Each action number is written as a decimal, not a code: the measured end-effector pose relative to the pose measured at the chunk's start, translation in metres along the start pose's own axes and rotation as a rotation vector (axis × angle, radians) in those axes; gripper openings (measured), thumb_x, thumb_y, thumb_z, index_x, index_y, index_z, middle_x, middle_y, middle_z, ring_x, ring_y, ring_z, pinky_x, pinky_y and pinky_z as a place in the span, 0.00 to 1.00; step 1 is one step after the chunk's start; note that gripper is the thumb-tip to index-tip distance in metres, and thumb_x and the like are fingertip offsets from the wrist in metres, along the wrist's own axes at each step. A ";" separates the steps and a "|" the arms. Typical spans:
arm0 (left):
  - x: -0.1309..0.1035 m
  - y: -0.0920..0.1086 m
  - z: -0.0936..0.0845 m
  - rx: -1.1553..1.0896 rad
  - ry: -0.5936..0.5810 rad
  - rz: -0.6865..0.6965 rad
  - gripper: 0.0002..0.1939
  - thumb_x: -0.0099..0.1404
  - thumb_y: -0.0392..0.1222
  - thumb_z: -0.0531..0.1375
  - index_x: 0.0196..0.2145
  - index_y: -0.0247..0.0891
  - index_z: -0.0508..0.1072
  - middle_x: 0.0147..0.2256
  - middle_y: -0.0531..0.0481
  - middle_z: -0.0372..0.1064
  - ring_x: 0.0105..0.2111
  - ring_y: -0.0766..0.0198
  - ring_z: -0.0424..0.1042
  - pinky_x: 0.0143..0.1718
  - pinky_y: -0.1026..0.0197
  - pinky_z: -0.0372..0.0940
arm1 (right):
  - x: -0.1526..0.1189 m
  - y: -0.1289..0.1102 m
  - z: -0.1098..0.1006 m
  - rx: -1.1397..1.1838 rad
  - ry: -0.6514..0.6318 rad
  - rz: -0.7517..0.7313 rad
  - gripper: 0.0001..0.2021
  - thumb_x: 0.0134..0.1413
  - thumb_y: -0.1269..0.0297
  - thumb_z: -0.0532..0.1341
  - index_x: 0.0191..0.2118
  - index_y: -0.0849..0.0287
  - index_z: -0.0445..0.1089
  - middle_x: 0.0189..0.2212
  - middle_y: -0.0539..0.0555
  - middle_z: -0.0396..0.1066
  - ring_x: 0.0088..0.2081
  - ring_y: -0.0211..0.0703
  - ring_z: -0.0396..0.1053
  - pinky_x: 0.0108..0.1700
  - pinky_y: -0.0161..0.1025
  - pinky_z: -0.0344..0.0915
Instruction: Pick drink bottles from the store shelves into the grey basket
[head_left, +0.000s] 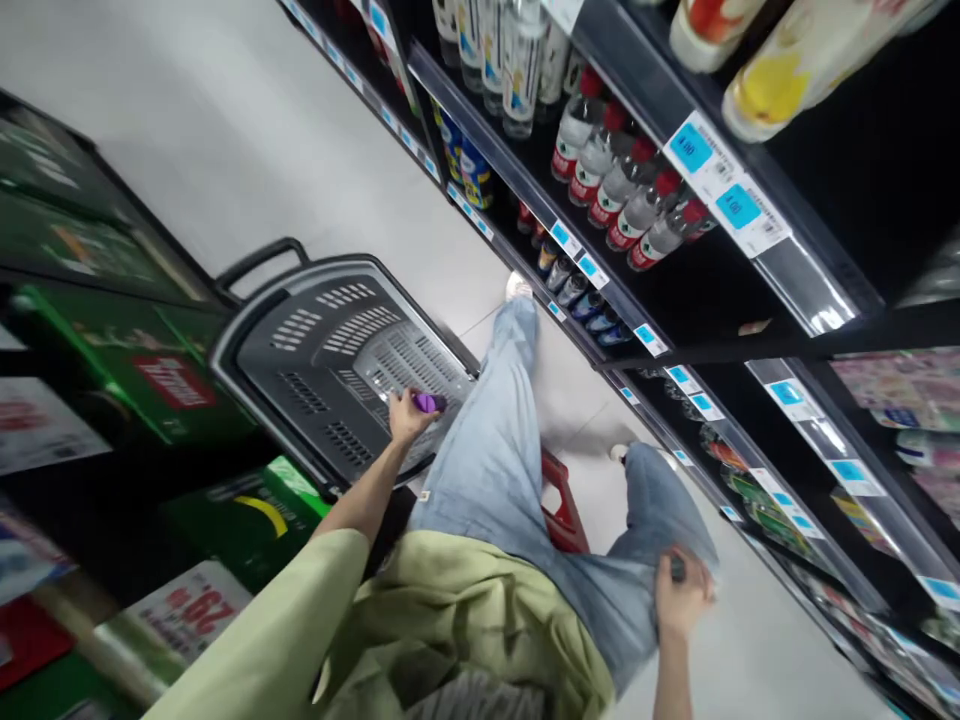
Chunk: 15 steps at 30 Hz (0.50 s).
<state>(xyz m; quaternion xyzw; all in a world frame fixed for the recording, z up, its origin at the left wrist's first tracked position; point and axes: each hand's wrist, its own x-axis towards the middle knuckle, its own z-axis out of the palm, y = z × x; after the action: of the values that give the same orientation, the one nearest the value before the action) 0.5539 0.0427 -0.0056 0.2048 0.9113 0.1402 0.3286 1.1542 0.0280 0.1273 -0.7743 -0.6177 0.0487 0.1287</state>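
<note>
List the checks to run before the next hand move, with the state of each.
1. Left hand has a grip on the purple-topped item: ok, fingers are around it.
2. Item is over the basket: ok as seen from above; height over the bottom, cannot tell.
3. Basket handle is out of the opening: ok, it sticks out past the far rim.
4. Right hand is free: not ok, it holds a small dark object.
5. Dark object is identified: cannot tell, mostly covered by the fingers and blurred.
</note>
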 end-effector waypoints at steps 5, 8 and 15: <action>0.022 0.002 0.059 0.200 -0.149 -0.049 0.32 0.55 0.44 0.73 0.54 0.37 0.69 0.58 0.35 0.63 0.54 0.43 0.70 0.50 0.51 0.68 | 0.011 -0.014 -0.006 -0.110 -0.060 0.081 0.16 0.58 0.47 0.57 0.36 0.50 0.78 0.44 0.62 0.83 0.57 0.70 0.76 0.62 0.65 0.67; 0.041 0.012 0.078 0.234 -0.191 -0.061 0.34 0.57 0.46 0.73 0.57 0.33 0.67 0.61 0.29 0.61 0.55 0.39 0.71 0.50 0.49 0.68 | 0.017 -0.017 -0.008 -0.173 -0.077 0.115 0.16 0.58 0.47 0.57 0.36 0.50 0.78 0.44 0.64 0.82 0.56 0.73 0.76 0.61 0.67 0.67; 0.088 0.032 0.103 0.001 -0.210 -0.194 0.20 0.67 0.34 0.67 0.52 0.20 0.66 0.56 0.22 0.68 0.50 0.46 0.76 0.49 0.50 0.68 | 0.023 -0.025 -0.007 -0.288 -0.140 0.151 0.15 0.59 0.45 0.56 0.36 0.46 0.76 0.42 0.62 0.82 0.55 0.75 0.76 0.60 0.70 0.67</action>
<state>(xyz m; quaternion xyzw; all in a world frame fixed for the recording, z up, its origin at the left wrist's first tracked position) 0.5688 0.1240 -0.1172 0.1295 0.8874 0.0852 0.4341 1.1376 0.0544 0.1428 -0.8237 -0.5657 0.0228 -0.0308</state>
